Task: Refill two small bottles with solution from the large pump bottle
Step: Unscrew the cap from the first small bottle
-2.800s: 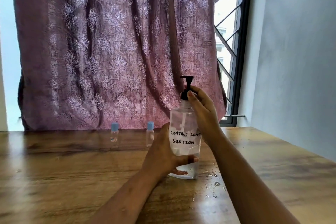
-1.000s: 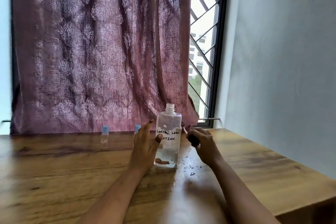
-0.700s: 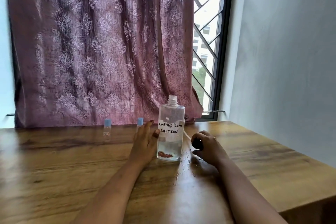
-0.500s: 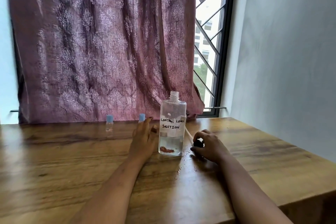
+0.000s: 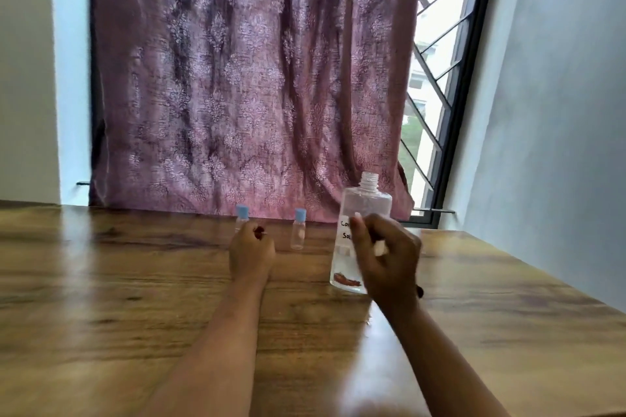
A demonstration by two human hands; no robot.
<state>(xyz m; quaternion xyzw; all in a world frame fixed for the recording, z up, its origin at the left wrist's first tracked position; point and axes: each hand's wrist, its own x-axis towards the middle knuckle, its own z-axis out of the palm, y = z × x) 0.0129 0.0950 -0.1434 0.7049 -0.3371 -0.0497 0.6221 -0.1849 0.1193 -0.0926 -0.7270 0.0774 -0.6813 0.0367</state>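
With my left hand (image 5: 251, 252) curled by the far-left small bottle (image 5: 241, 218) and right hand (image 5: 386, 256) loosely spread, empty, I'd grip its body low before uncapping.

Large bottle (image 5: 364, 213): clear plastic, upright on the bench, threaded neck open with no pump on it; white handwritten label partly hidden; a little clear liquid low inside; at about 2 o'clock from the frame's middle.
Small bottle, left (image 5: 242, 217): clear, light-blue cap on, upright, at 10 o'clock from the large bottle; lower part hidden.
Small bottle, right (image 5: 299, 229): clear, light-blue cap on, upright, between the other two, apart from both.
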